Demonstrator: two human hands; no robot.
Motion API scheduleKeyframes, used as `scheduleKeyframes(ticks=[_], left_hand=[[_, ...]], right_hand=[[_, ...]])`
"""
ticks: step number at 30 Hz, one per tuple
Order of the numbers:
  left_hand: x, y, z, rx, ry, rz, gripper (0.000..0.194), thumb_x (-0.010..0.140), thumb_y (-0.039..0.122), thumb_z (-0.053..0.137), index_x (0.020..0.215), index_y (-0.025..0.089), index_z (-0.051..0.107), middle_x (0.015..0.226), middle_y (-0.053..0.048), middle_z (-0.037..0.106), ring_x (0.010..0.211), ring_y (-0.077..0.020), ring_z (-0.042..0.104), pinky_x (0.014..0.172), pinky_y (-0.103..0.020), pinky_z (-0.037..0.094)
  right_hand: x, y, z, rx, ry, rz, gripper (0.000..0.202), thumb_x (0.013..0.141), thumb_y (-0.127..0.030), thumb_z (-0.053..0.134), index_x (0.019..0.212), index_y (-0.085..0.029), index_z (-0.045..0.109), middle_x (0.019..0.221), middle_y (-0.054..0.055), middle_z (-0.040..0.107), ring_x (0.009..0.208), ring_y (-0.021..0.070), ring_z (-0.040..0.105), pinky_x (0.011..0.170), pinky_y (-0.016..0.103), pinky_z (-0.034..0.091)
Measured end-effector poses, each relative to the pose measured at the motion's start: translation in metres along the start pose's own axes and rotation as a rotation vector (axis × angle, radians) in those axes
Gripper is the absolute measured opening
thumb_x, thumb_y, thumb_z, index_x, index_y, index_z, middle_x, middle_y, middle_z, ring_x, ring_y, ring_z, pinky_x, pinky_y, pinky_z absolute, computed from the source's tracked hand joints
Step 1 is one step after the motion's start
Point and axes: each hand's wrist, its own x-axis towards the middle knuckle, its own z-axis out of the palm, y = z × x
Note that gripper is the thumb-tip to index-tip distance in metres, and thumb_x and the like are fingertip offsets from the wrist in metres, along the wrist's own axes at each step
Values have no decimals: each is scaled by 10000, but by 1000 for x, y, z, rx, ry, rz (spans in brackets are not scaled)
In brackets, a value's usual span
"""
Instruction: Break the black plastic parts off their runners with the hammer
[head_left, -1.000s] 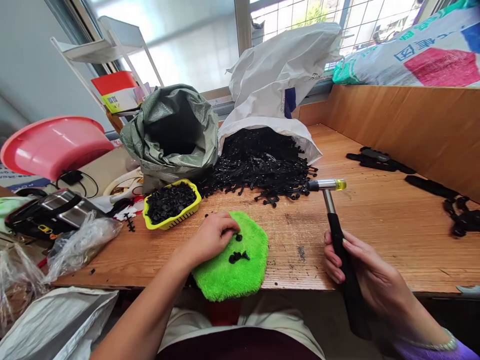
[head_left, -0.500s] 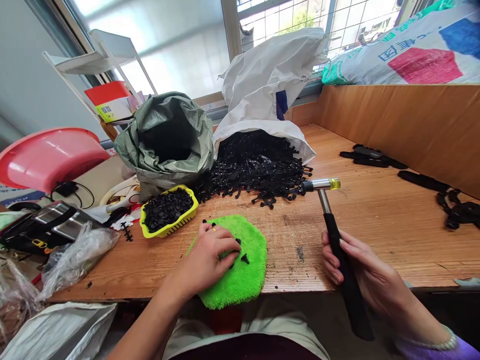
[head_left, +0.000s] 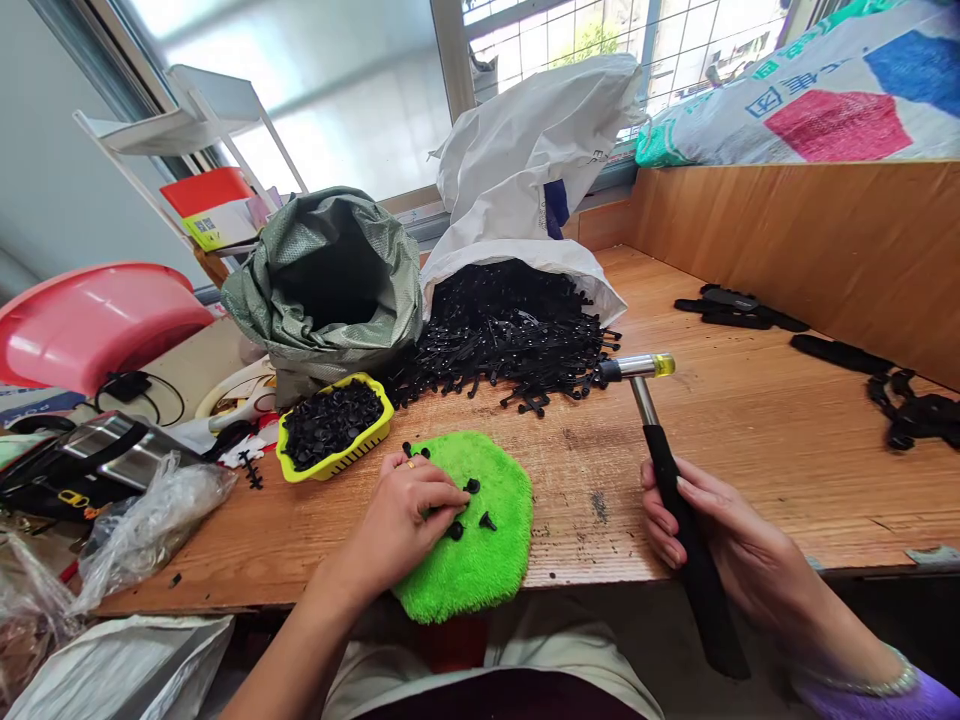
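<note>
My left hand [head_left: 412, 515] is over the left part of a fuzzy green cloth [head_left: 487, 560], its thumb and fingertips pinched together; what they hold, if anything, is too small to make out. Several small black pieces lie on the cloth around the fingertips, one of them a black plug [head_left: 487, 521] on its side. My right hand [head_left: 705, 515] grips the black handle of a hammer [head_left: 679, 500], whose metal head with a yellow tip points up and away above the table. Behind the cloth, to the left, stands a yellow basket [head_left: 346, 462] full of black parts.
A white sack [head_left: 525, 150] spills long black parts [head_left: 517, 340] onto the wooden table [head_left: 570, 540]. Left of it stands an open green sack [head_left: 315, 335]. Black straps [head_left: 742, 308] lie at the right by a wooden panel [head_left: 810, 230]. A pink basin [head_left: 97, 320] and plastic bags are at the left.
My left hand has shifted slightly left on the cloth, uncovering black pieces near its fingertips. My right hand still holds the hammer in nearly the same place. The view has shifted slightly.
</note>
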Motion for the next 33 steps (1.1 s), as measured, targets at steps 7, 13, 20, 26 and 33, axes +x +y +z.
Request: scheduleKeyframes(ticks=[7,13,20,26,33], left_hand=[[-2,15,-2,4,74,-65,168,814,313,543,788,217,678,780,-40,641,748,-169,547,705,-347,362],[2,34,14,57,5,-205,182,810,258,529,664,189,613,742,-29,591,773,-186,506,725,-378,325],[5,24,10,39,106,-294,90,789,264,548,746,198,591,785,-23,598,803,-191,522,713,-342,349],[-1,-16,-10,210,148,-638,360,788,496,481,610,185,522,607,-25,556,576,-170,500,525,-273,306],[11,-31,6,-249,53,-716,174,663,325,613,714,166,563,613,15,550,549,-127,480,517,-232,330]], right_hand=[[-1,-2,1,-17,13,8,191,747,-403,623,824,-229,600,568,-13,498,447,128,437,422,254,329],[-1,-1,0,-13,6,5,175,769,-390,598,836,-230,612,576,-11,493,451,117,440,425,239,349],[-3,-5,3,-28,38,17,167,748,-378,610,817,-228,634,571,5,499,447,108,445,418,218,369],[-2,-4,1,-52,75,33,187,741,-390,607,822,-226,647,573,21,506,450,129,446,413,237,396],[0,0,1,-92,73,14,182,741,-403,603,813,-239,637,564,3,499,435,115,452,412,219,377]])
